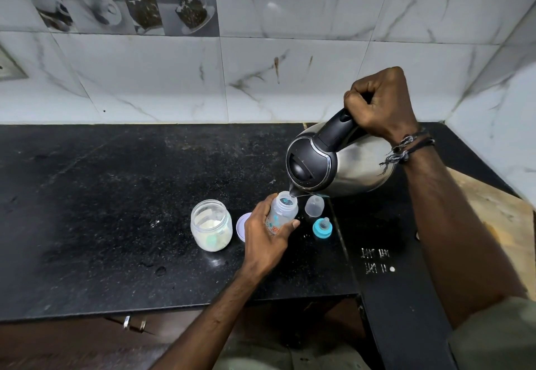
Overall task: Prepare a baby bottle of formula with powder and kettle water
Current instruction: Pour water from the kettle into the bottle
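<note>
The baby bottle (282, 212) stands open on the black surface (116, 195), just right of the powder jar (211, 225). My left grip (268, 232) is curled round the bottle's body, steadying it. My right grip (378, 105) is clenched round the handle of the kettle (333, 161), which is tilted with its spout just above the bottle mouth. Recommendation: pour slowly in a thin stream, keep the bottle upright and my fingers below the rim. The clear cap (314, 206) and blue teat ring (322, 228) lie just right of the bottle; the jar lid (241, 224) lies between jar and bottle. The bottle's orange print is illegible. White tally-like marks (375, 259) on the surface cannot be read.
</note>
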`<state>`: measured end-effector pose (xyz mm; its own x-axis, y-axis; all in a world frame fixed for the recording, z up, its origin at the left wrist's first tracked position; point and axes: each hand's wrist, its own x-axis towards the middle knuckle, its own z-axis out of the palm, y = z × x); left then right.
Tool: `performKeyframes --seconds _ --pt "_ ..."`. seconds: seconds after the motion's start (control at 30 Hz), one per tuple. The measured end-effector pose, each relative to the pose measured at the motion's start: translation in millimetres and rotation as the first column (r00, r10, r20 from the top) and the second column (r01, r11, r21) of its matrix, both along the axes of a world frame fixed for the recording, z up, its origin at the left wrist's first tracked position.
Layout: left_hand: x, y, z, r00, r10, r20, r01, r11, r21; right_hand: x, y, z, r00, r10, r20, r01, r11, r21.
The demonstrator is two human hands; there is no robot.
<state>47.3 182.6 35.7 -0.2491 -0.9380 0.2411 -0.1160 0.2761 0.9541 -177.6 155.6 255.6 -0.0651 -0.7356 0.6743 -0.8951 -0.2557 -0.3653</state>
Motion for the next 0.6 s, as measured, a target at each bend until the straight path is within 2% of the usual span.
performKeyframes --seconds 0.6 --pt "-1.5 -4.5 1.0 1.000 0.000 -0.007 0.000 1.000 0.012 -3.6 -6.5 1.0 1.000 -0.004 -0.031 0.004 1.000 -0.002"
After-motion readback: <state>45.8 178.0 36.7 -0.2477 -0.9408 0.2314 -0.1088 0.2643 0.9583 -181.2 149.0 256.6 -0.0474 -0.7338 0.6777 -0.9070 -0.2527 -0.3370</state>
